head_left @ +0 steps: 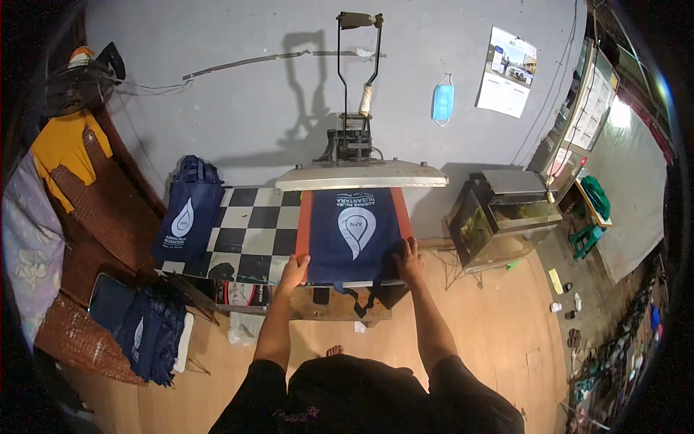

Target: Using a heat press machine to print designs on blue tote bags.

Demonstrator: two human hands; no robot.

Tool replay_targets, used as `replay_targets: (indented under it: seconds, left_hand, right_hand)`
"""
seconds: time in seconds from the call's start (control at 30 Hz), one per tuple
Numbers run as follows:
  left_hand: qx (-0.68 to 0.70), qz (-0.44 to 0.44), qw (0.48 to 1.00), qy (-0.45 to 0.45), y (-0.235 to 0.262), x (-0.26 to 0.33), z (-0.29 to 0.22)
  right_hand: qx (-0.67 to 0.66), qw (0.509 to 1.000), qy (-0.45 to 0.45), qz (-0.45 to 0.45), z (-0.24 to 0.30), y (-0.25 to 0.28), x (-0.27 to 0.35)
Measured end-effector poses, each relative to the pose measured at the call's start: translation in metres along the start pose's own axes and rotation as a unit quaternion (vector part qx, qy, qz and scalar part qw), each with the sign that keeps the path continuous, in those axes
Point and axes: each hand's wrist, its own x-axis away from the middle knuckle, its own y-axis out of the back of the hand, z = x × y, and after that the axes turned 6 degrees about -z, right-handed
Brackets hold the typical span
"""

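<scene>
A navy tote bag (336,249) with white lettering and a white drop-shaped emblem lies flat on the orange-edged lower bed (302,235) of a heat press. Its print faces away from me, and its dark straps (361,304) dangle over the near edge. The raised upper plate (369,177) hangs above the bag's far end. At the near left corner my left hand (292,273) is closed on the bag's edge, thumb on top. My right hand (410,264) grips the near right edge, its thumb toward the cloth; the undersides of both hands are hidden.
Navy bags (189,210) are stacked left on the checkered tabletop (249,224). More bags (148,333) lie lower left beside a brown woven chair (87,253). The press handle (365,101) rises behind. A glass tank (502,220) stands right.
</scene>
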Motion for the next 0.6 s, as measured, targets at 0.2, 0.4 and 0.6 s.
replay_targets:
  seconds: [0.2, 0.4, 0.6]
  left_hand:
    - [-0.012, 0.004, 1.0, -0.028, -0.001, -0.002, 0.008]
    - [-0.216, 0.001, 0.962, -0.167, 0.087, -0.035, -0.008]
    - [0.021, -0.405, 0.814, -0.416, 0.125, -0.017, -0.189]
  right_hand:
    - [-0.045, 0.998, 0.019, -0.038, -0.011, -0.012, -0.003]
    - [-0.197, 0.97, -0.027, -0.139, -0.016, 0.096, 0.0]
    - [-0.411, 0.867, 0.075, -0.272, 0.091, 0.27, -0.046]
